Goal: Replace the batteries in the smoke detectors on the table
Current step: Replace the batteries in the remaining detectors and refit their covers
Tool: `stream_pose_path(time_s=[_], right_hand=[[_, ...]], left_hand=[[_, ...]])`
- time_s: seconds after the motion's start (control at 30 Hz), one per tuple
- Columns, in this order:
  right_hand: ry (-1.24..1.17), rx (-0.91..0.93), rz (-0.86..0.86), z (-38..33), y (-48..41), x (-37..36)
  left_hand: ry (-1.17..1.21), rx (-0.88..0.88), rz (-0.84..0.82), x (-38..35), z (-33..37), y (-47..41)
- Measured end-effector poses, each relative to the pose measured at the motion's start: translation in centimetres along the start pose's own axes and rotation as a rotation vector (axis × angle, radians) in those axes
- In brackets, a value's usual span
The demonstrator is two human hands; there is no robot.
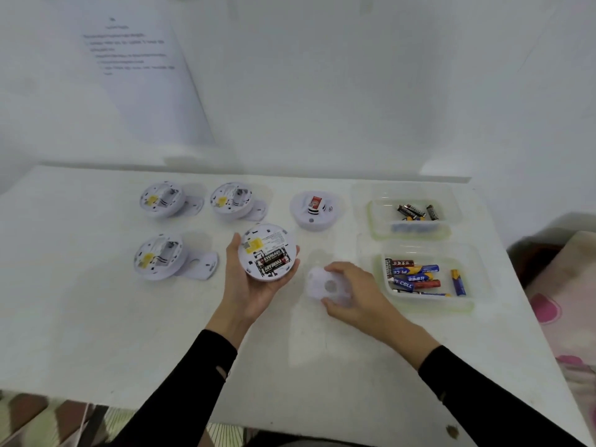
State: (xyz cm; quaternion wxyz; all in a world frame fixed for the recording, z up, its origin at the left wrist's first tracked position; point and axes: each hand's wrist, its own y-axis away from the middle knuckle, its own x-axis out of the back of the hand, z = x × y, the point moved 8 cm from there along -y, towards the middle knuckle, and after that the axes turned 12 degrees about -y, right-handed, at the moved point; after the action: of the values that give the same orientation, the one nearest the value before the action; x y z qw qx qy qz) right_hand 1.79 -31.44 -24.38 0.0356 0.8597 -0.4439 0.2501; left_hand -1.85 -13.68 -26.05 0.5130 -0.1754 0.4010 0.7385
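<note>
Left hand (248,285) cups the smoke detector (267,251) over the table (96,317), 2 batteries (272,261) showing; right hand (351,291) clamps a white cover (325,285) just beside it. 3 open detectors (161,200) sit left, a closed detector (314,209) behind, 2 battery tubs (383,214) right. White tabletop, white wall, printed sheet (138,75) hanging there

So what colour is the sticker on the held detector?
Yellow sticker on the round white plastic smoke detector, clearest in the head view.

Single head-worn wide-angle view, looking forward and steeply down from the near edge of the white table (96,317) toward the far wall (322,91); hands close below.
</note>
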Motion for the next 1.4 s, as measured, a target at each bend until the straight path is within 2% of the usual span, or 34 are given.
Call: stream_pose_path(time_s=[0.07, 0.17, 0.33, 0.63, 0.7, 0.77, 0.83, 0.93, 1.0, 1.07, 1.23, 1.4], right_hand=[[-0.158, -0.021, 0.124, -1.6, -0.2, 0.6], [-0.246, 0.086, 0.267, -5.5, -0.4, 0.6], [0.009, 0.326, 0.425, -9.4, -1.4, -0.3], [0.234, 0.290, 0.519, -8.5, -2.1, -0.3], [0.193, 0.291, 0.497, -8.6, -2.1, 0.1], [-0.034, 0.221, 0.444, -8.1, -2.6, 1.4], [-0.351, -0.010, 0.360, -6.2, -3.3, 2.7], [-0.727, -0.405, 0.110, -3.6, -4.0, 2.3], [-0.767, -0.479, -0.047, -3.6, -4.2, 2.1], [-0.784, -0.500, -0.124, -3.8, -4.3, 2.2], [-0.803, -0.502, -0.093, -3.5, -4.8, 3.5], [-0.851, -0.520, -0.066, -2.9, -5.3, 4.3]], left_hand=[[-0.016, -0.019, 0.001, -0.3, -0.1, 0.5], [-0.113, -0.068, 0.004, -1.2, -0.6, 1.0], [-0.143, -0.101, 0.021, -3.3, -1.9, 1.8], [-0.094, -0.119, -0.001, -5.3, -2.4, 2.7], [-0.130, -0.144, -0.030, -5.5, -2.2, 2.7], [-0.168, -0.166, -0.055, -5.4, -1.8, 2.2], [-0.194, -0.182, -0.062, -5.2, -1.3, 1.8], [-0.218, -0.193, -0.082, -5.6, -1.0, 1.5], [-0.277, -0.211, -0.093, -6.3, -0.8, 1.5], [-0.315, -0.220, -0.079, -6.7, -0.6, 1.4], [-0.429, -0.231, -0.053, -6.3, -0.5, 1.1], [-0.453, -0.225, -0.133, -6.4, 0.4, 1.8]])
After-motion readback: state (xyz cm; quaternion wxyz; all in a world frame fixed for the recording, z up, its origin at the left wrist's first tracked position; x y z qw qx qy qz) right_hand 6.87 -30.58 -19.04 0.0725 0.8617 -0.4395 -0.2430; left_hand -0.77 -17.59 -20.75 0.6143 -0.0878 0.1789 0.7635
